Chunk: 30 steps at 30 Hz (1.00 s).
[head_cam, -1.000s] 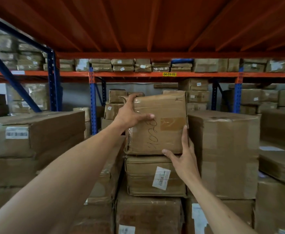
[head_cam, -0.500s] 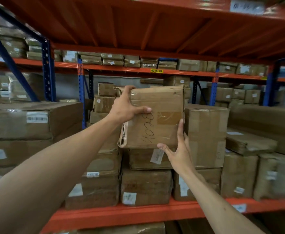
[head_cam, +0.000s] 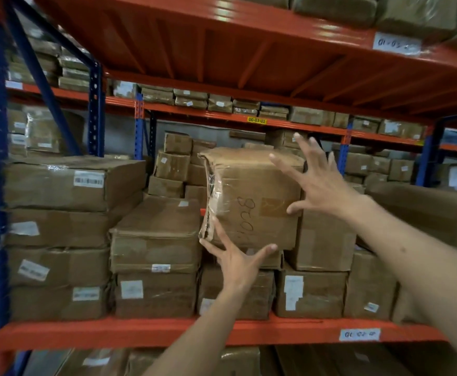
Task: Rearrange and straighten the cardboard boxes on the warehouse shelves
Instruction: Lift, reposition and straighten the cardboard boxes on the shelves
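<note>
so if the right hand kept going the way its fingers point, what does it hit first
Most likely the handwritten box: the right hand, fingers spread, points up-left over its top right corner. Depth is unclear.

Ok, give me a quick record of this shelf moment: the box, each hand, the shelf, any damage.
box: marked cardboard box, top of the middle stack, handwriting on its front
left hand: open, fingers spread, at the box's lower left corner
right hand: open, fingers spread, over the box's upper right
damage: box's left edge crumpled
shelf: orange shelf beam, stacked boxes on both sides
</note>
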Motion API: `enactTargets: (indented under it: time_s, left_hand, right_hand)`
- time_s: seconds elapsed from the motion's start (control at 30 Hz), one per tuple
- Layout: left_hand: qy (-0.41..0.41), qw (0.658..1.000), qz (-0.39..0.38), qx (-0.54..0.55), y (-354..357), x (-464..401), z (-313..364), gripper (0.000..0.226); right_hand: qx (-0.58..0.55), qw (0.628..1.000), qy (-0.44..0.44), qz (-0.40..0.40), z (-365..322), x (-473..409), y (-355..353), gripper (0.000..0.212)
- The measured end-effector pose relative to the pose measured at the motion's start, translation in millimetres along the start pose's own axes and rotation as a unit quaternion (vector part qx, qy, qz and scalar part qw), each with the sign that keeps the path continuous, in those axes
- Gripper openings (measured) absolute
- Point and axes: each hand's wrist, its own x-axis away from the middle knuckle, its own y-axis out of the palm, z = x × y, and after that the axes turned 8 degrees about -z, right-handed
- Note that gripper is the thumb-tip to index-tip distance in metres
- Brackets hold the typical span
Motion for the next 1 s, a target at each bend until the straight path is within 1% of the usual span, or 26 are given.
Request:
enactTargets:
  time_s: [0.1, 0.2, 0.27, 0.33, 0.43, 0.53, 0.63, 0.7, 0.8, 0.9, 1.0]
  left_hand:
    - [0.01, 1.0, 0.012, 0.014, 23, -1, 0, 0.156]
    - [0.005, 0.999, 0.017, 0.051, 58, 0, -2, 0.16]
    - [0.013, 0.996, 0.016, 0.084, 86, -1, 2, 0.162]
    - [0.019, 0.992, 0.041, 0.121, 106, -7, 15, 0.163]
    - [0.002, 0.974, 0.134, 0.181, 123, -23, 34, 0.156]
    - [0.004, 0.954, 0.208, 0.217, 133, -35, 34, 0.14]
    - [0.014, 0.946, 0.23, 0.227, 135, -42, 28, 0.133]
    - [0.035, 0.941, 0.23, 0.245, 131, -46, 24, 0.134]
    - [0.058, 0.936, 0.216, 0.272, 124, -50, 21, 0.138]
    - [0.063, 0.937, 0.19, 0.287, 117, -52, 25, 0.14]
    - [0.068, 0.934, 0.16, 0.311, 109, -58, 25, 0.139]
  right_hand:
    - [0.093, 0.989, -0.09, -0.066, 22, -19, -23, 0.145]
    - [0.143, 0.967, -0.17, -0.127, 31, -36, -26, 0.145]
    - [0.145, 0.956, -0.22, -0.129, 34, -45, -20, 0.141]
    - [0.136, 0.949, -0.261, -0.11, 39, -55, -16, 0.136]
    - [0.134, 0.941, -0.298, -0.086, 49, -68, -14, 0.128]
    - [0.152, 0.941, -0.296, -0.058, 57, -79, -8, 0.122]
    - [0.135, 0.946, -0.285, -0.073, 56, -89, -4, 0.119]
    - [0.102, 0.953, -0.27, -0.093, 51, -95, -5, 0.115]
    - [0.022, 0.961, -0.239, -0.135, 43, -108, -16, 0.112]
    - [-0.018, 0.963, -0.215, -0.164, 34, -117, -24, 0.117]
    - [-0.034, 0.966, -0.196, -0.164, 29, -119, -22, 0.121]
